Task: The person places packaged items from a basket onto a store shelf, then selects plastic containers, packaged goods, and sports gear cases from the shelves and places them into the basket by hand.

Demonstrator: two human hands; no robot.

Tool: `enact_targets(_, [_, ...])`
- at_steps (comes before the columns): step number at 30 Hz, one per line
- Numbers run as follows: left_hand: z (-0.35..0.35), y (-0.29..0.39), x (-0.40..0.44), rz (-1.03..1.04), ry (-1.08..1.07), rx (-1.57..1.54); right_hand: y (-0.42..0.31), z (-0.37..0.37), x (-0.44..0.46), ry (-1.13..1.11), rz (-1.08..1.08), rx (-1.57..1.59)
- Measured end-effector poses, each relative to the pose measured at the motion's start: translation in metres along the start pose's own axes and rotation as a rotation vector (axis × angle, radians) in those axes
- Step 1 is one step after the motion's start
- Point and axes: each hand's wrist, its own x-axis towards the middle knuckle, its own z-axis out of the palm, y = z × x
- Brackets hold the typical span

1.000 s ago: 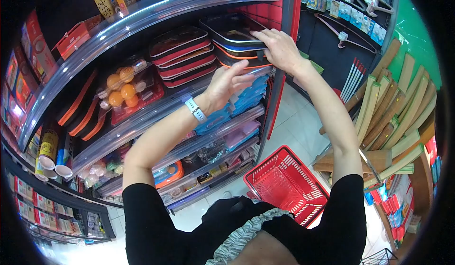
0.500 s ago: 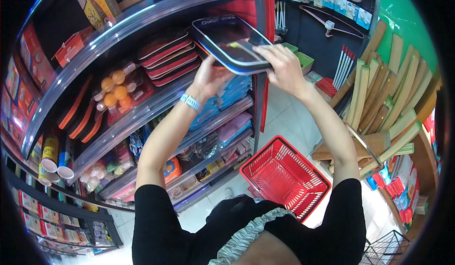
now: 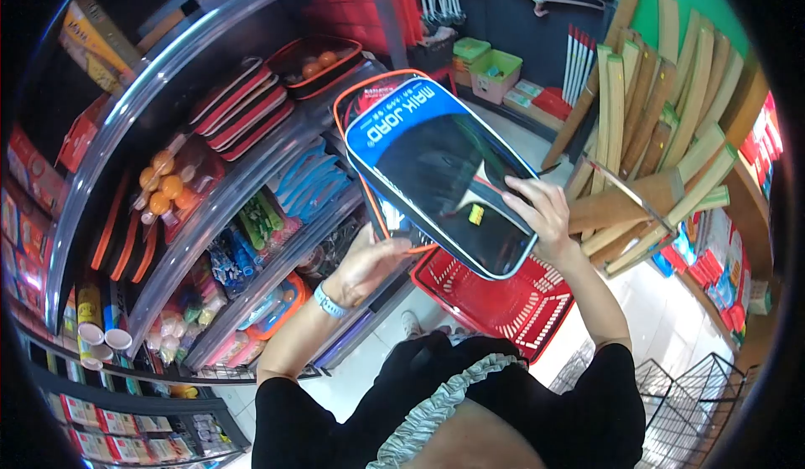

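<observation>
A table tennis paddle case (image 3: 428,167) with a blue top, a dark clear window and a small yellow sticker is tilted in front of me. Through the window shows a paddle handle. My right hand (image 3: 541,217) grips its lower right edge, fingers on the window. Under it lies an orange-trimmed case (image 3: 377,94), mostly covered. My left hand (image 3: 366,266) holds that one near its lower left corner, thumb on the rim. Beneath both cases, on the floor, stands a red shopping basket (image 3: 541,322), partly hidden.
Stacked red-and-black cases (image 3: 241,108) and a case with orange balls (image 3: 314,65) lie on the shelf at left. Packed orange balls (image 3: 165,186) are nearer. Wooden boards (image 3: 654,125) stand at right. Wire baskets (image 3: 688,402) sit at lower right.
Both cases have moved away from the shelf, down toward me, and the blue one's front now faces me. More of the orange-trimmed case shows below it. My view has shifted right.
</observation>
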Motion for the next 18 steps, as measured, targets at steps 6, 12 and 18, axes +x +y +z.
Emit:
enact_targets(6, [-0.025, -0.070, -0.014, -0.304, -0.008, -0.053, -0.037, -0.008, -0.095, -0.029, 0.282, 0.030])
enact_targets(12, [-0.052, -0.124, -0.009, -0.593, 0.002, -0.060, -0.082, -0.007, -0.173, -0.197, 0.608, 0.046])
enact_targets(18, [-0.085, -0.192, 0.005, -0.939, 0.099, -0.185, -0.114, 0.013, -0.233, -0.329, 0.907, 0.051])
